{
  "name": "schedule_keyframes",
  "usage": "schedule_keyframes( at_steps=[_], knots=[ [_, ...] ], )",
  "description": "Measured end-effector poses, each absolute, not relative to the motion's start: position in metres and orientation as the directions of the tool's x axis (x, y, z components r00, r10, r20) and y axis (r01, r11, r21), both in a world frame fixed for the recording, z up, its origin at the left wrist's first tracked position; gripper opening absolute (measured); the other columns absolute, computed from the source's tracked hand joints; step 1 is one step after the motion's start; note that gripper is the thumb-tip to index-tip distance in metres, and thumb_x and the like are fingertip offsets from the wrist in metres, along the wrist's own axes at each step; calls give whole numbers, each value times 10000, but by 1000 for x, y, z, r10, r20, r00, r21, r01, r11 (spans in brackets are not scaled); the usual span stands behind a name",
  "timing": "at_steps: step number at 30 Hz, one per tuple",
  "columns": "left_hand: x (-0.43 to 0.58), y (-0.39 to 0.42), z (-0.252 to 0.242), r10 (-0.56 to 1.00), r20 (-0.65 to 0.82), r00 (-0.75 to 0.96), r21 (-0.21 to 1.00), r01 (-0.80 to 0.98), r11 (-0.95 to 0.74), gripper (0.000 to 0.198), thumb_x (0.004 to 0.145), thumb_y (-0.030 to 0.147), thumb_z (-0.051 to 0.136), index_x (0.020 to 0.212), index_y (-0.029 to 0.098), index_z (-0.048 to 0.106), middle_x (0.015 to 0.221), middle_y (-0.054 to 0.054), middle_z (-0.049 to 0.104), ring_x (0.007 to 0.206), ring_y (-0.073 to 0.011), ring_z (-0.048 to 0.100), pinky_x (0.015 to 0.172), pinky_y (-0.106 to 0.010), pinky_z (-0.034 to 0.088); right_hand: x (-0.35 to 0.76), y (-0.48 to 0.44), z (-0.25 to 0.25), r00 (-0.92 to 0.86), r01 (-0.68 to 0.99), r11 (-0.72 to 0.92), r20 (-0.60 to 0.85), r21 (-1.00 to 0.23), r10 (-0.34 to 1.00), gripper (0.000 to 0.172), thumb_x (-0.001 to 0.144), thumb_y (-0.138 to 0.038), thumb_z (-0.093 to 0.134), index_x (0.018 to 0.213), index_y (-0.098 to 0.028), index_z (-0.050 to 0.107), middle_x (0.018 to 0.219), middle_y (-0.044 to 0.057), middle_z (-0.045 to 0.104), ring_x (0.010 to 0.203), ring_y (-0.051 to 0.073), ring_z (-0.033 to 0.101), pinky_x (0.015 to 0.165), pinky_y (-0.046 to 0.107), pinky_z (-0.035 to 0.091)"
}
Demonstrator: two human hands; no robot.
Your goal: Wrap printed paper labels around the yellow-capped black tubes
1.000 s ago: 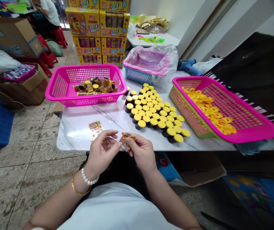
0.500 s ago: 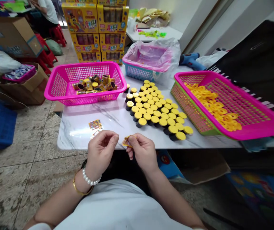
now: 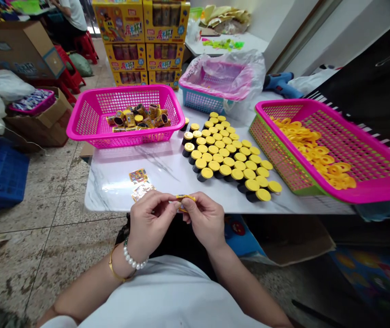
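Both hands meet at the front edge of the marbled table (image 3: 113, 200). A small yellow printed label (image 3: 185, 197) is pinched between thumb and finger of my right hand (image 3: 205, 218). My left hand (image 3: 152, 216) is closed too, its thumb and forefinger on the label's left end. Just beyond my left hand lie more printed labels (image 3: 138, 176) and a pale sheet of stickers (image 3: 142, 190). Ahead and to the right stand rows of black cups with yellow lids (image 3: 219, 145). Fingers cover much of the label.
A pink basket (image 3: 88, 136) at the left holds labelled cups. Another pink basket (image 3: 379, 182), set in a green one, holds yellow rings (image 3: 317, 155). Behind are a plastic-lined blue basket (image 3: 198, 103), a blue power tool (image 3: 280, 84) and stacked yellow boxes (image 3: 126, 52).
My left hand has moved right and taken hold of the label in my right hand. The label is now turned edge-on. The view has shifted slightly.
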State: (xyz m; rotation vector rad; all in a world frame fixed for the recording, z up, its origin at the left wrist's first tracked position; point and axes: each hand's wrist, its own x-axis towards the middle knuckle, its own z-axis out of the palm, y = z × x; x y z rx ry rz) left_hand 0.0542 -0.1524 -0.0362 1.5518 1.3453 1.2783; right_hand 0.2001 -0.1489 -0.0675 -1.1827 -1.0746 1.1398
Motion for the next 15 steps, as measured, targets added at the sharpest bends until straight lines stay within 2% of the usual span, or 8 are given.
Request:
schedule_keyframes(
  at_steps=[4,7,10,15],
  knots=[
    [56,-153,-40,994,73,-80,985,160,-59,154,828,311,735,772,181,673,680,-5,662,571,-112,564,545,-234,458,200,-151,-70,164,-99,45,28,-994,986,332,861,-467,728,695,-186,668,540,-22,623,411,75,497,397,197,401],
    [57,-154,-41,996,69,-56,984,168,-59,145,839,320,727,819,178,703,738,-24,686,614,-123,590,566,-241,467,200,-152,-71,178,-103,54,35,-993,983,334,858,-471,734,692,-188,670,533,-24,621,414,77,503,401,196,401],
    [58,-155,-39,988,143,-55,973,191,-130,126,853,306,720,880,183,730,809,-44,703,667,-137,611,589,-253,473,199,-153,-72,174,-74,79,65,-994,983,332,863,-474,729,700,-189,679,512,-31,601,418,80,498,413,200,402],
    [59,-155,-35,929,363,-69,897,297,-328,31,854,219,722,860,202,748,779,-28,681,682,-131,588,611,-251,465,198,-153,-74,186,-29,91,84,-995,979,347,871,-492,712,702,-190,681,501,-34,584,415,87,485,425,215,408]
  ],
)
